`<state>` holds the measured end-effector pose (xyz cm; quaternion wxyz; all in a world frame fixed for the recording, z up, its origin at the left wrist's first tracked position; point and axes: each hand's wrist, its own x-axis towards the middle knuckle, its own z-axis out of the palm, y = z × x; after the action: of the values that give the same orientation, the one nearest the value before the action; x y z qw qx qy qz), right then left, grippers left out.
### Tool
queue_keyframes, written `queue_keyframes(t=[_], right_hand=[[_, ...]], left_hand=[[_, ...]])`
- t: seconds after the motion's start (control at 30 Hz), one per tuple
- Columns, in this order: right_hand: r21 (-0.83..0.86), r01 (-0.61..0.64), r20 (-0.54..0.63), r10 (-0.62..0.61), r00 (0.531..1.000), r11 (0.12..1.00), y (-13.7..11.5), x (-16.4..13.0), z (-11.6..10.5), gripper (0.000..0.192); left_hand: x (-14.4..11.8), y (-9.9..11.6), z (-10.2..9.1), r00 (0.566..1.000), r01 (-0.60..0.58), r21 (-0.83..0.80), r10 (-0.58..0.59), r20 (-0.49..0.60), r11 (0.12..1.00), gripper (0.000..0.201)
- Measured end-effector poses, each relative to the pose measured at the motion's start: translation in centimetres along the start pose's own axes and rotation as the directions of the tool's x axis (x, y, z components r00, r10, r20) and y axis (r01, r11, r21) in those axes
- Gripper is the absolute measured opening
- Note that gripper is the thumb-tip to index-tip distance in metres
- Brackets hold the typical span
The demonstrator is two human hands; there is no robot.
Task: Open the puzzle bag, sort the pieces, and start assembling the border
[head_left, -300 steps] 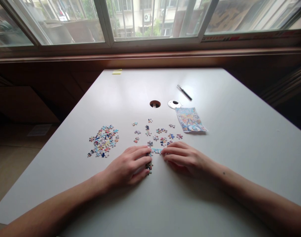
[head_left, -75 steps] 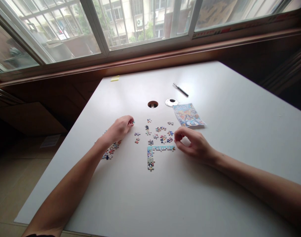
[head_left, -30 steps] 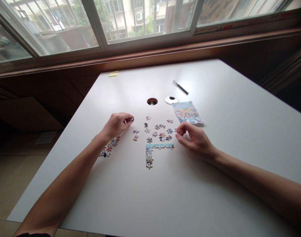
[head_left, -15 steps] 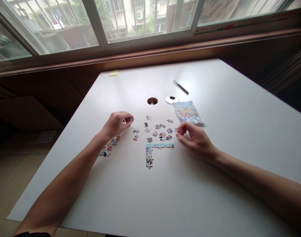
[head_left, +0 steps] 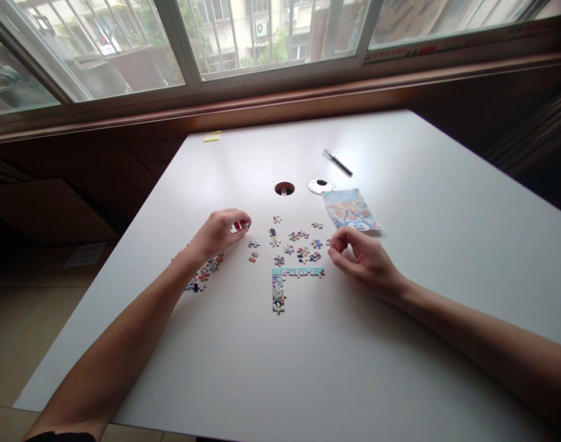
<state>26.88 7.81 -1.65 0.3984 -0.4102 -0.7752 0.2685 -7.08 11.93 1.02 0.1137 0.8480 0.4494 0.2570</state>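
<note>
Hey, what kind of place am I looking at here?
Probably a room in a home or small office in a built-up neighbourhood: a white desk with a cable hole stands against a wide sliding window facing apartment buildings. Jigsaw pieces and a pen lie on it.

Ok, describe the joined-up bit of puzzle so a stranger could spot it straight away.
On the white table, look between the two hands, nearer the person than the scattered loose pieces. There lies the joined section: a pale blue strip with a short column running down from its left end, the only pieces locked into an L.
</note>
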Motion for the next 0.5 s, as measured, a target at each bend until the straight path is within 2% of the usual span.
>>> queue_keyframes(t=[0.17, 0.5], right_hand=[[0.002, -0.001, 0.006, 0.001, 1.000, 1.000, -0.05, -0.01, 0.02, 0.012], [-0.006, -0.005, 0.006, 0.005, 1.000, 1.000, -0.01, 0.08, 0.00, 0.012]], left_hand=[[-0.07, -0.08, 0.07, 1.000, 0.012, 0.007, -0.012, 0.017, 1.000, 0.006], [-0.14, -0.38, 0.26, 1.000, 0.013, -0.009, -0.013, 0.016, 1.000, 0.015]])
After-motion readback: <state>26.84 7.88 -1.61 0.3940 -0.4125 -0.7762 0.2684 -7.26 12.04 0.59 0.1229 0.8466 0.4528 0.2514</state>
